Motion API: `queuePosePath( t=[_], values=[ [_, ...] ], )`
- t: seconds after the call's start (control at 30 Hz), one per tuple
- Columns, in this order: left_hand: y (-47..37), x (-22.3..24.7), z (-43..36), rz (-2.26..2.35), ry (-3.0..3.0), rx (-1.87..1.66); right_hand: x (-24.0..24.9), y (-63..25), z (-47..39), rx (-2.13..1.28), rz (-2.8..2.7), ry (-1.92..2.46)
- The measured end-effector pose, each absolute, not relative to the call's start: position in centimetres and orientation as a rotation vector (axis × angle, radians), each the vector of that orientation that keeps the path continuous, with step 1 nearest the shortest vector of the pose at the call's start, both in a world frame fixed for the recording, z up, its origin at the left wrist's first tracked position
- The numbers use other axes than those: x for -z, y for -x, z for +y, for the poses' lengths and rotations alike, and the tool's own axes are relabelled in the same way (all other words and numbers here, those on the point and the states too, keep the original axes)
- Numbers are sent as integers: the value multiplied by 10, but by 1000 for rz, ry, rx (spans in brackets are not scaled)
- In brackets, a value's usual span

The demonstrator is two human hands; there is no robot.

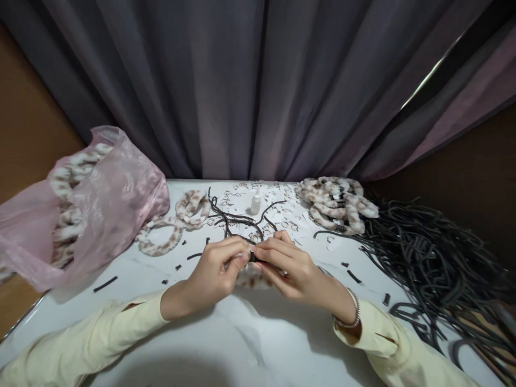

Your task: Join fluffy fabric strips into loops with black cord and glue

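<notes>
At the middle of the table, my left hand [213, 271] and my right hand [296, 269] meet fingertip to fingertip. Both are closed on a plush ring [253, 279], white with brown spots, which hangs partly hidden below them. A short black piece [252, 256] shows between the fingertips, at the ring's ends; whether it is cord or tubing I cannot tell. Just beyond the hands lie several long black cords [242, 219]. A small white bottle [256, 202] stands upright behind them.
Two plush rings [161, 236] lie at left beside a pink plastic bag [121, 199] holding more. More plush rings [338, 201] are heaped at back right, against a big tangle of black cords [427, 263]. Small metal rings [286, 217] and black offcuts [353, 276] are scattered about.
</notes>
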State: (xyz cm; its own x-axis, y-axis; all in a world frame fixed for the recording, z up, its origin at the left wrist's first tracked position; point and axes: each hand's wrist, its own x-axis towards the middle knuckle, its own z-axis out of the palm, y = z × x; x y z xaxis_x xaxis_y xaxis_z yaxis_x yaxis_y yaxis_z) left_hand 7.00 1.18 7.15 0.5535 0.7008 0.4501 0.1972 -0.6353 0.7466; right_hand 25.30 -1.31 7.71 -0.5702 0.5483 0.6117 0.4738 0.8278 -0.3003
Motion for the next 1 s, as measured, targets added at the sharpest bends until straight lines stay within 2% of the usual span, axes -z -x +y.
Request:
queuePosePath(
  t=[0.3,0.47,0.6,1.0],
  values=[
    [-70,-72,16,634,-2309,-972,-88,-256,-11,-513,-2105,953],
    [-70,-70,15,612,-2475,-926,-90,-257,-13,-1251,-1786,1265],
    [-69,-68,14,596,-2536,-953,-90,-255,-11,-1701,-1408,1229],
    [-63,-65,19,383,-2858,-1031,-99,-260,-8,-1818,-1366,1144]
  ],
)
